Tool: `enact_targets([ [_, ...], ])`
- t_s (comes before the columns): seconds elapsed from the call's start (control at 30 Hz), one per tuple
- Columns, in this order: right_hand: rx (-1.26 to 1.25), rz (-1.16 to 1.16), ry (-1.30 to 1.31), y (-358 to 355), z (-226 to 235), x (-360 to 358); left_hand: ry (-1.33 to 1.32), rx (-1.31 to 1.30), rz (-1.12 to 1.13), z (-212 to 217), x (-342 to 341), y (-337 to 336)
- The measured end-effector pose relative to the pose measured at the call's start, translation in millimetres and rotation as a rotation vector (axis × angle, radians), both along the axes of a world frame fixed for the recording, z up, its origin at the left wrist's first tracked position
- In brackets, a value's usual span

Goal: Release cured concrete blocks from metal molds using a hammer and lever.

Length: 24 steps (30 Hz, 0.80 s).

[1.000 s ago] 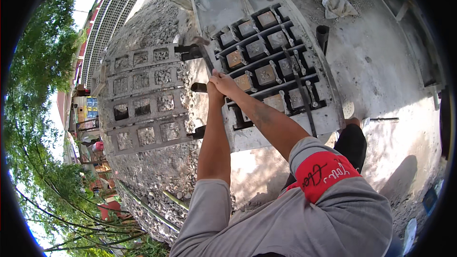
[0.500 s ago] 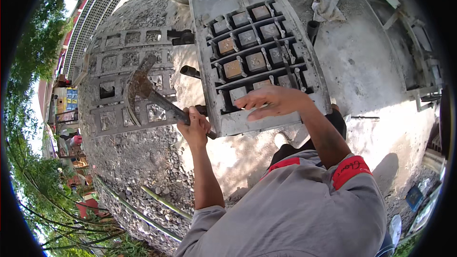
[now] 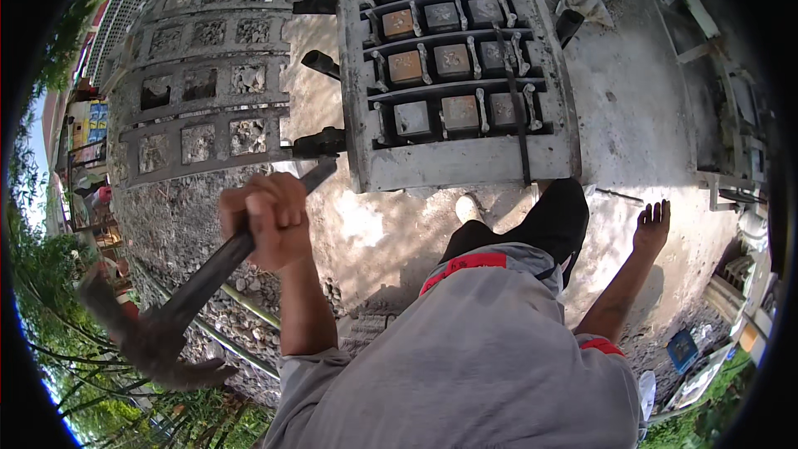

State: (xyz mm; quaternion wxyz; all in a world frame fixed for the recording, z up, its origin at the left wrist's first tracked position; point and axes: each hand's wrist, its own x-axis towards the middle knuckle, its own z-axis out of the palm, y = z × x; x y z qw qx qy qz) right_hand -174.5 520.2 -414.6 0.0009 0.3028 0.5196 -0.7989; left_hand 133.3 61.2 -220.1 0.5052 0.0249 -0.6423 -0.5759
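A dark-handled tool (image 3: 208, 278) with a curved brown metal head (image 3: 158, 339) is clenched in the left hand (image 3: 270, 220), well clear of the grey metal mould-like bed (image 3: 474, 165) ahead-right, its square blocks (image 3: 405, 67) uncovered; what remains cannot be judged. Far right, the empty right hand (image 3: 650, 237) hangs, fingers extended. Blur softens the tool's head.

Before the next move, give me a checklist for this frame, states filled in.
1. Tool gripped: ok, left hand closed around its handle.
2. Right hand free: ok, open, nothing visible in it.
3. Tool head clear of the grey frame: ok, well to its left.
4. Frame top free of the dark bar: not ok, it lies across the right side.
5. Tool head undamaged: cannot tell, blurred.
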Motion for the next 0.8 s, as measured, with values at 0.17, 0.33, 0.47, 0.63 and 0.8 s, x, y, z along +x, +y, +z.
enact_targets([
  [0.17,0.068,0.180,0.033,-5.0,4.6,-6.1,-1.253,0.978,0.237,-191.7,82.0,55.8],
  [0.33,0.184,0.161,0.091,24.0,26.0,-15.8,-0.982,0.791,0.274,-130.0,75.6,73.5],
  [0.47,0.240,0.267,0.048,25.3,-3.0,-7.5,-0.279,0.264,0.045,-34.9,57.0,33.4],
  [0.63,0.336,0.385,-0.134,53.6,-61.6,28.4,0.025,-0.148,-0.262,60.6,13.6,24.8],
  [0.8,0.583,0.580,-0.441,125.6,-131.7,104.4,-0.245,0.195,-0.267,-44.7,-19.3,84.4],
])
